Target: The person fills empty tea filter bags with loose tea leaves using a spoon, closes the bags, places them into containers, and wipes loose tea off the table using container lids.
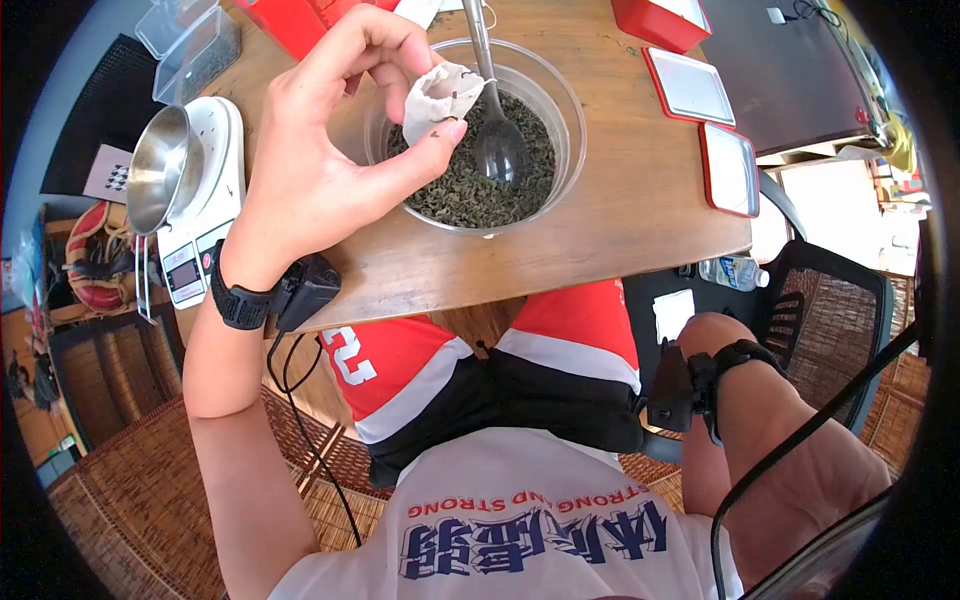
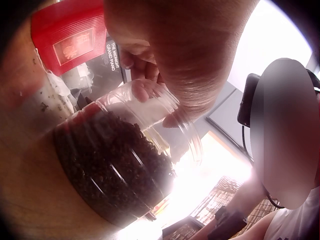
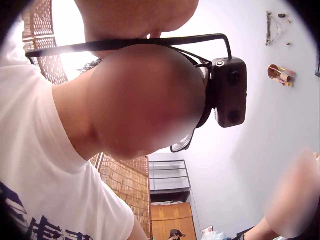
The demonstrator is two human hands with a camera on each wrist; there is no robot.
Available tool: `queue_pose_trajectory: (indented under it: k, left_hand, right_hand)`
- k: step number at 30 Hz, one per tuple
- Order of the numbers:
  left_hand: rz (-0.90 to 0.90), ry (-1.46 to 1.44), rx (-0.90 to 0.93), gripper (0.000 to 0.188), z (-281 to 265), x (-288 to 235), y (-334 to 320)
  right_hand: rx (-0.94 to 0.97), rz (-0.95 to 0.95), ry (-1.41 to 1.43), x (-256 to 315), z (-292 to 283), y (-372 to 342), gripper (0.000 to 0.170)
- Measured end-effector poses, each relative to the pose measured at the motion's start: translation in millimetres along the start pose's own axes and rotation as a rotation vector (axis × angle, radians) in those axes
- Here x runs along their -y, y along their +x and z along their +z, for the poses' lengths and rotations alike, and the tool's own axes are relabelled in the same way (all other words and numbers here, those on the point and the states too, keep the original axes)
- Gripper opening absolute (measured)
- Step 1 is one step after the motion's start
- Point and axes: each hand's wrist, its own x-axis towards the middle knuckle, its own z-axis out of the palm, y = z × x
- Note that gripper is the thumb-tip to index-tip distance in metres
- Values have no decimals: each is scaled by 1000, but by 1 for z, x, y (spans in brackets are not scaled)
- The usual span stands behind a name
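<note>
My left hand (image 1: 305, 165) pinches a small white cloth-like pouch (image 1: 428, 105) by its edge, thumb in front and fingers behind. The pouch's mouth gapes, and a few dark bits cling to it. Below it stands a clear round plastic tub (image 1: 572, 150) of dried, dark tea-like leaves (image 1: 465, 195). A metal spoon (image 1: 500, 145) leans in the tub, its bowl resting on the leaves. In the left wrist view the tub (image 2: 120, 170) is right under the left hand (image 2: 195, 55). My right hand (image 3: 137, 20) is raised beside the head, its fingers mostly hidden.
A white scale (image 1: 212, 180) with a steel pan (image 1: 160, 165) stands left on the wooden table (image 1: 640, 200). Clear containers (image 1: 195, 55) sit behind it. Red-rimmed lids (image 1: 690, 85) and a red box (image 1: 660, 22) lie at the right. A bottle (image 1: 733, 272) lies beyond the table edge.
</note>
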Motion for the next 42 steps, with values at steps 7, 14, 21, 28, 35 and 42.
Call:
queue_pose_trajectory:
  k: [7,14,21,28,35,42]
  left_hand:
    - [14,29,-4,35,1,0,0]
    - [1,7,7,36,0,-1,-2]
    - [4,4,1,36,1,1,0]
    - [5,5,2,35,0,1,0]
    - [47,49,-2,35,0,4,-1]
    - [61,22,-1,35,0,6,0]
  right_hand:
    - [15,-7,51,13,-6,8,61]
    - [3,-13,26,56,-29,15,59]
    - [-14,-14,-2,34,-17,11,57]
    - [-17,-16,-30,15,-8,8,55]
    - [-86,-9,-41,15,20,-3,53]
    - [-134,3,-44,22,16,-3,51]
